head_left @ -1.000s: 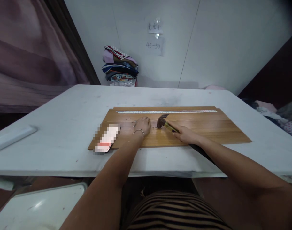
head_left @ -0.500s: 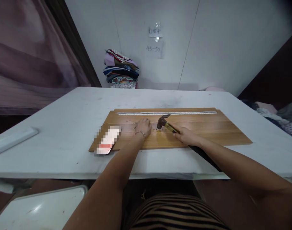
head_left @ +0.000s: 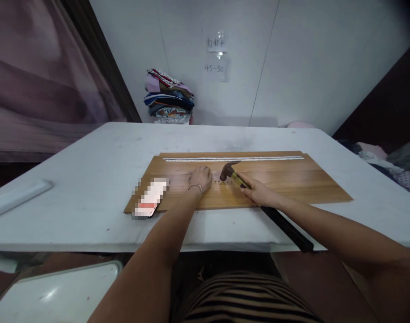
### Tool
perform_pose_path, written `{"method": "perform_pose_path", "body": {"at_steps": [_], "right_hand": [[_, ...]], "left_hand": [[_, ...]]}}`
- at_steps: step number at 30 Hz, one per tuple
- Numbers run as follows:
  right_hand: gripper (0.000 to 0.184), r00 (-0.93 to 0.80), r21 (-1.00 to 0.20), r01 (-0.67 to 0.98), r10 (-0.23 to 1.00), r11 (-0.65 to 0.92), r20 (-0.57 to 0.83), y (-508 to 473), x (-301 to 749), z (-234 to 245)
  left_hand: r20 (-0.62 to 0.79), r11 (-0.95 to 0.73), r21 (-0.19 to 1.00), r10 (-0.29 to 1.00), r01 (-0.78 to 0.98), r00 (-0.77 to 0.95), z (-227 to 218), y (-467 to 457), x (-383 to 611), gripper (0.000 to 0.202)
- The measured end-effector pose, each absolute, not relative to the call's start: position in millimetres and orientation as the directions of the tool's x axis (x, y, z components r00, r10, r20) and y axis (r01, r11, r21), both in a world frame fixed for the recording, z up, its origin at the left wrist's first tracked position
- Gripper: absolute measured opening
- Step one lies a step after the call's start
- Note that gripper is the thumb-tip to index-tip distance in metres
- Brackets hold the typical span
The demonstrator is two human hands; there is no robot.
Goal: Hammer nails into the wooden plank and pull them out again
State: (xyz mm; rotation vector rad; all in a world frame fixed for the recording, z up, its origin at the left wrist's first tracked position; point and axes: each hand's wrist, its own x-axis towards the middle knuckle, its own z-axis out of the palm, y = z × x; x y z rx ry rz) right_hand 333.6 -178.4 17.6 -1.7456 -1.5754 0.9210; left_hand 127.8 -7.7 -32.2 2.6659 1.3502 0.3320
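My right hand (head_left: pixel 259 192) is wrapped around a claw hammer (head_left: pixel 237 179), with the thumb along its yellow neck. The rusty hammer head is over the middle of a wooden board (head_left: pixel 292 184), and the black grip reaches back past the table's front edge. Small nails (head_left: pixel 216 181) stand in a short row by the head, which partly covers them. To the left of that row, my left hand (head_left: pixel 200 178) lies on the board with its fingers forward, a bracelet at the wrist. Several loose nails (head_left: pixel 188 176) lie beside it.
A phone (head_left: pixel 151 197) with a blurred screen rests on the board's left front corner. White measuring strips (head_left: pixel 233 159) run along the far side. The board sits on a white table (head_left: pixel 90 157); a long white object (head_left: pixel 21 197) lies at left. Folded cloths (head_left: pixel 169 96) are stacked beyond.
The hammer's rear end has swung downward and toward me, showing more of its black grip. My right hand has shifted slightly left. My left hand stays in place on the board.
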Motion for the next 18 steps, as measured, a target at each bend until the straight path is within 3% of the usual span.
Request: {"method": "perform_pose_path", "body": {"at_steps": [6,9,11,13,16,18], "right_hand": [[0.086,0.164,-0.899,0.376,0.971,-0.224,-0.174,-171,322,32],[0.088,0.202,-0.928,0.294,0.964,-0.227,-0.172,-167,316,37],[0.087,0.233,-0.941,0.269,0.962,-0.204,-0.142,-162,310,34],[0.081,0.249,-0.953,0.251,0.963,-0.168,-0.105,-153,300,27],[0.075,0.294,-0.957,0.271,0.956,-0.103,-0.019,-140,277,12],[0.076,0.300,-0.945,0.327,0.950,-0.019,0.085,-136,262,5]], "left_hand": [[0.252,-0.573,0.385,0.819,0.723,0.515,-17,-13,120,0.024],[0.253,-0.463,0.605,0.883,0.648,0.395,-5,-22,121,0.023],[0.154,-0.311,0.815,0.930,0.489,0.334,2,-33,128,0.027],[-0.066,-0.053,0.962,0.908,0.269,0.415,8,-46,141,0.028],[-0.147,0.051,0.978,0.861,0.204,0.487,16,-62,164,0.029],[-0.208,0.206,0.977,0.859,0.056,0.468,22,-66,173,0.027]]}}
